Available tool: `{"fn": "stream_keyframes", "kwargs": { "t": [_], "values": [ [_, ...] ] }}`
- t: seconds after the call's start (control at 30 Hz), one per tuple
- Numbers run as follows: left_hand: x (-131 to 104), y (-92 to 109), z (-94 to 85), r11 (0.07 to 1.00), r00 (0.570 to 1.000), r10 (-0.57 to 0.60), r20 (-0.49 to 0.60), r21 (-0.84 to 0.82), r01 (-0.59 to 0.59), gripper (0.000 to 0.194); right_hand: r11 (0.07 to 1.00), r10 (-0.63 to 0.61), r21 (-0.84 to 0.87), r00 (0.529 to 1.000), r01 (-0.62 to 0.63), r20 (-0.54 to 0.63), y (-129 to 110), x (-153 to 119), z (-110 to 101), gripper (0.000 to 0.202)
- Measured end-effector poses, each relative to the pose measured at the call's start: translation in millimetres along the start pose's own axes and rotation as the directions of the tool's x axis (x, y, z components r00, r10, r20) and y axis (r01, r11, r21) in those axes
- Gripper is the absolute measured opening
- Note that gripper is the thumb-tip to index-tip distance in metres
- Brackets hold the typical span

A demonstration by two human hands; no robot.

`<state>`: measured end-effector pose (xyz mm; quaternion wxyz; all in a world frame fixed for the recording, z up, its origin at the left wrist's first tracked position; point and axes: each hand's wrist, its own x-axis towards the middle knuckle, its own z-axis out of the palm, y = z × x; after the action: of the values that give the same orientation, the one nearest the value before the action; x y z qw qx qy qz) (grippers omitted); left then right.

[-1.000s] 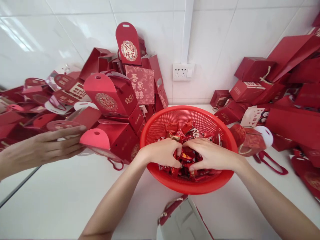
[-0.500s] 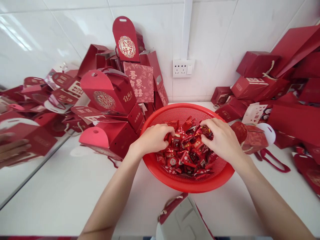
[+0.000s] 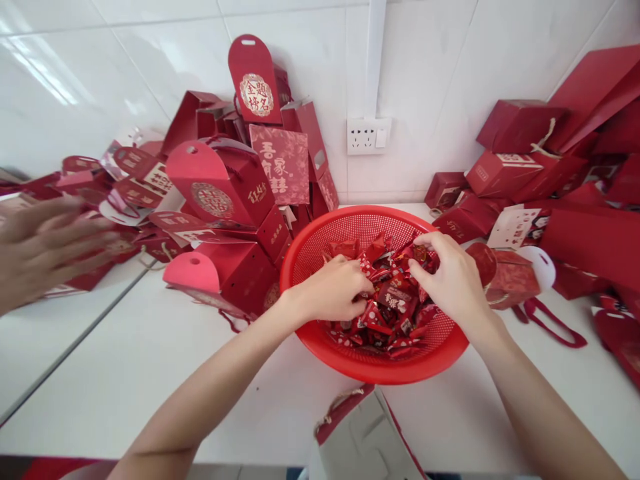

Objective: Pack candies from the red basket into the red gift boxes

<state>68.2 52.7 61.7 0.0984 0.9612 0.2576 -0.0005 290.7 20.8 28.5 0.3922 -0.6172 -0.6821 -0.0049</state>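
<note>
Since half a second ago, the left hand (image 3: 337, 293) has slid right, more to the middle of the red basket (image 3: 375, 373). Another person's hand (image 3: 60, 250), at the far left, has come further into view and looks blurry. Lots of shiny red candies (image 3: 375, 317) lie in the basket, pointing many ways. One candy with gold writing (image 3: 396, 297) lies by the left fingertips, its long side going mostly left to right. The left fingers curl down onto the candies; I can't tell if they hold one. The right hand (image 3: 445, 267) is over the basket's right side. Its thumb and pointing finger are a little bit apart, with candy showing between them; I can't tell if they pinch it. Red boxes (image 3: 223, 190) are piled on both sides.
</note>
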Motion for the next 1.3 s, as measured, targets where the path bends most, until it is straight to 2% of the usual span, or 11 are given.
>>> {"fn": "stream_keyframes", "kwargs": {
  "t": [0.13, 0.2, 0.3, 0.4, 0.53, 0.63, 0.8, 0.97, 1.07, 1.17, 1.3],
  "values": [
    [17, 21, -0.1, 0.98, 0.976, -0.139, 0.165, 0.164, 0.112, 0.017, 0.999, -0.03, 0.016, 0.999, 0.03, 0.01, 3, 0, 1, 0.019],
    [25, 24, 2.4, 0.968, 0.948, -0.189, 0.255, 0.21, 0.136, 0.025, 0.999, -0.038, 0.018, 0.999, 0.038, 0.025, 4, -1, 2, 0.02],
    [32, 21, 7.4, 0.97, 0.94, -0.182, 0.287, 0.21, 0.123, 0.032, 0.999, -0.049, 0.01, 0.997, 0.048, 0.053, 4, -1, 2, 0.022],
    [30, 11, 11.4, 0.991, 0.97, -0.11, 0.218, 0.098, 0.09, 0.014, 0.998, -0.065, 0.0, 0.995, 0.065, 0.076, 3, -1, 1, 0.022],
    [22, -4, 8.5, 0.971, 0.974, -0.177, 0.142, -0.139, 0.196, 0.032, 0.998, -0.063, 0.022, 0.995, 0.062, 0.071, 2, -1, 1, 0.022],
    [15, -14, 2.0, 0.878, 0.966, -0.246, 0.075, -0.406, 0.255, 0.025, 0.997, -0.063, 0.037, 0.997, 0.062, 0.051, 4, -1, 2, 0.022],
    [4, -23, -1.8, 0.675, 0.943, -0.31, -0.124, -0.727, 0.126, 0.031, 0.996, -0.036, 0.083, 0.999, 0.032, 0.037, 2, -2, 1, 0.024],
    [-1, -22, -1.2, 0.642, 0.901, -0.358, -0.244, -0.766, 0.047, 0.039, 0.94, -0.043, 0.34, 0.999, 0.029, 0.033, -8, 0, -4, 0.016],
    [-3, -21, -2.4, 0.679, 0.887, -0.356, -0.294, -0.734, 0.029, 0.038, 0.854, -0.027, 0.517, 0.988, -0.058, 0.155, -11, 2, -6, 0.018],
    [-3, -20, -2.3, 0.724, 0.886, -0.335, -0.32, -0.689, 0.025, 0.037, 0.806, -0.069, 0.581, 0.957, -0.112, 0.281, -11, 3, -8, 0.031],
    [-2, -16, 0.2, 0.784, 0.893, -0.303, -0.334, -0.619, 0.035, 0.037, 0.803, -0.119, 0.585, 0.93, -0.115, 0.347, -11, 2, -7, 0.028]
  ]
}}
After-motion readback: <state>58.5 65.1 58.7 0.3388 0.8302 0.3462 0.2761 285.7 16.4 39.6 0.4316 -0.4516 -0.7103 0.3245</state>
